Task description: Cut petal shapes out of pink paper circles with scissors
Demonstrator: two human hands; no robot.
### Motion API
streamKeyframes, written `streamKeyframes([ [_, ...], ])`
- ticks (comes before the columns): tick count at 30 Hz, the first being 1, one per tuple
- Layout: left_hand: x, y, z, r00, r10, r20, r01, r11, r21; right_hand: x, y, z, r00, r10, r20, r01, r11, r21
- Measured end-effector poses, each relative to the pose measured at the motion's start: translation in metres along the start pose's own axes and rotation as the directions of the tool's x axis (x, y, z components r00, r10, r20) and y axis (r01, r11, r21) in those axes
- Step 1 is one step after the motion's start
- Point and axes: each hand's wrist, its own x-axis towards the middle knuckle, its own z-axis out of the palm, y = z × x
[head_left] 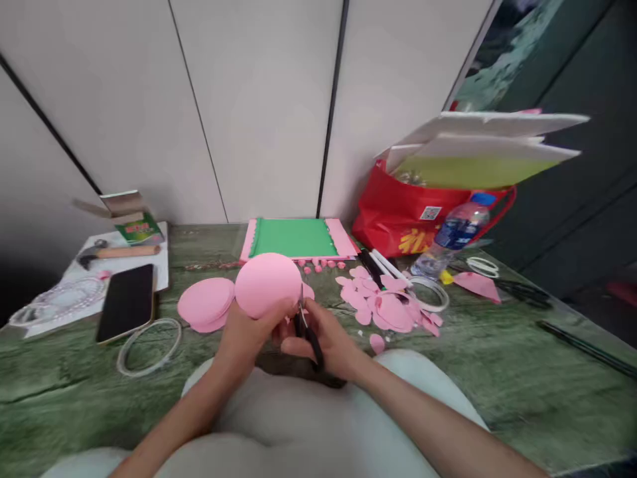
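Observation:
My left hand (253, 332) grips the lower edge of a round pink paper disc (267, 284), tilted up to face me. In my right hand (328, 342) are black-handled scissors (314, 345), fingers wrapped round the handles, blades pointing up along the disc's right edge. Whether the blades are parted is too small to tell. Left of the disc, more pink paper circles (205, 303) lie in an overlapping stack. Pink paper scraps (393, 311) are heaped to the right of my right hand. Several tiny pink rolls (324, 264) sit in rows behind the disc.
Green and pink sheets (293, 237) lie against the wall. At left are a phone (127, 302), a hammer (124, 251) and a tape roll (150, 346). A red bag (393, 212), a water bottle (455, 232) and another tape roll (430, 294) stand or lie at right.

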Motion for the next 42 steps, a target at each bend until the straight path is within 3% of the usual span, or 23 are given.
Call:
streamKeyframes([
  [8, -0.001, 0.003, -0.001, 0.999, 0.023, -0.044, -0.022, 0.999, 0.024, 0.001, -0.006, -0.001, 1.000, -0.015, 0.009, 0.015, 0.998, -0.067],
  [23, -0.006, 0.004, -0.001, 0.995, 0.091, -0.032, -0.088, 0.992, 0.090, -0.002, -0.011, 0.005, 0.999, -0.020, -0.028, 0.021, 0.999, 0.027],
  [37, -0.006, 0.007, 0.001, 0.997, 0.077, 0.029, -0.077, 0.997, 0.026, -0.002, -0.007, 0.007, 0.997, -0.079, -0.020, 0.080, 0.995, 0.054],
  [42, -0.007, 0.008, -0.002, 0.997, 0.064, 0.045, -0.069, 0.992, 0.102, -0.003, -0.009, 0.006, 0.998, -0.042, -0.037, 0.043, 0.999, 0.030],
])
